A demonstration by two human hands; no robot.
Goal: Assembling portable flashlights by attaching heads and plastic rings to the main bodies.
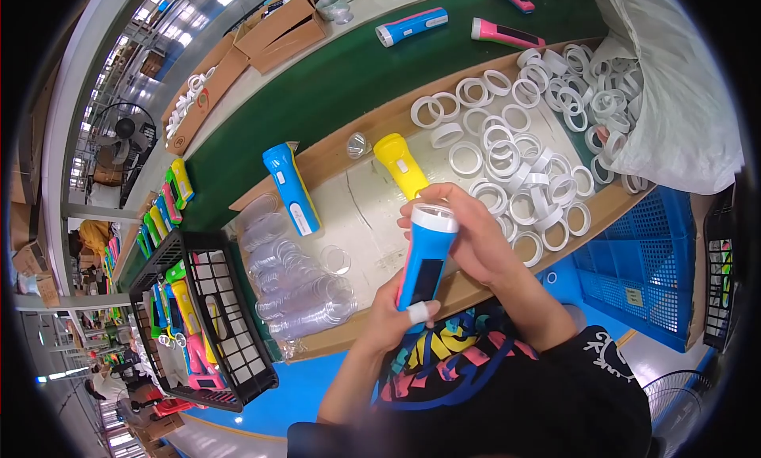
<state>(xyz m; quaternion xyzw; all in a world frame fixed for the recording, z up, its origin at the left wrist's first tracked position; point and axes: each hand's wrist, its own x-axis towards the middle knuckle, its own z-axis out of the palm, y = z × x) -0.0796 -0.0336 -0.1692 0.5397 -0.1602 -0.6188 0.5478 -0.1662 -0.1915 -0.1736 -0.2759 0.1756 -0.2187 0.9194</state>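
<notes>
My left hand (390,315), its thumb wrapped in a white band, grips the lower body of a blue flashlight (429,250) with a dark panel. The flashlight stands tilted, head up. At its top, the fingers of my right hand (474,234) are curled around the white ring (435,215) of the head. Just beyond, a yellow flashlight (399,163) lies in a shallow cardboard tray (365,208). Another blue flashlight (290,190) rests further left. Loose white rings (449,135) crowd the tray's right side, and clear discs (309,299) are stacked at its left.
A black crate (265,371) of colourful flashlights stands at the left. Blue crates (634,276) and a white plastic bag (674,117) are at the right. More flashlights (412,27) lie on the green surface (333,93) behind the tray; cardboard boxes (279,32) sit beyond.
</notes>
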